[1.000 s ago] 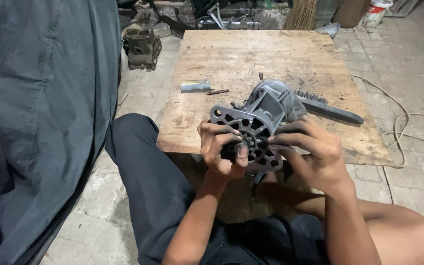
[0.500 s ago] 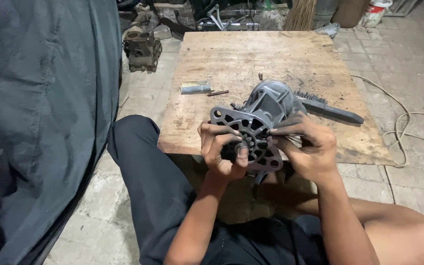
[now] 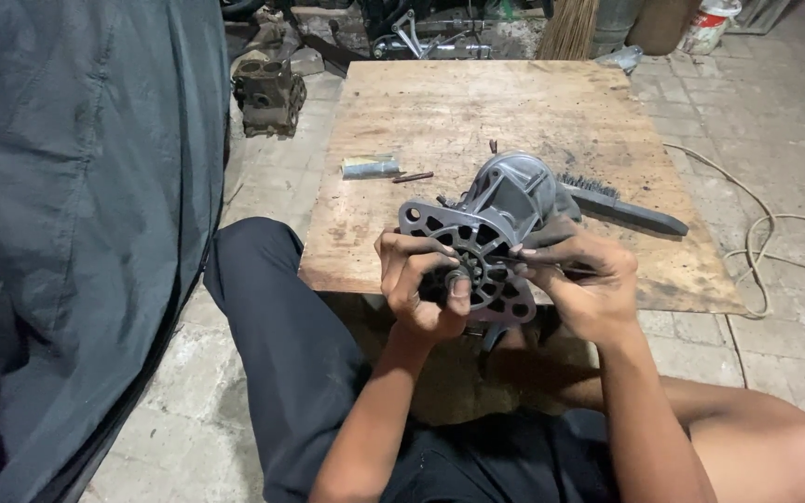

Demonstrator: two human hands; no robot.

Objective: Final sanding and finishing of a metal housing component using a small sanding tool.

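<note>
1. Draping down the far left edge of the view: large dark grey tarpaulin sheet [image 3: 67, 186], hanging in folds to the paved stone floor [image 3: 188, 410].
2. Sitting beyond it on the floor, near the board's far left corner: rusty brown cast-metal engine block [image 3: 269, 93].
3. Lying flat on the floor ahead of the seated person: square pale plywood board [image 3: 477, 102], worn and stained.
4. Resting on the board's left part: small grey-green flat metal piece [image 3: 371, 167], with short dark rusty bolt [image 3: 413, 176] just beside it.
5. Clenched around the near face of the motor housing: left hand [image 3: 418, 284], thumb pressed at the hub.
6. Propped at the board's near edge, between both hands: grey cast-aluminium motor housing with round slotted end plate [image 3: 486, 233], tilted toward the person.
7. Pinching a thin dark tool against the end plate: right hand [image 3: 581, 284], fingers closed tight; kind of tool not clear.
8. Lying just behind the housing on the board's right part: black-bristled brush with long dark handle [image 3: 621, 207].
9. Trailing across the floor on the far right: pale looped cord [image 3: 775, 242].
</note>
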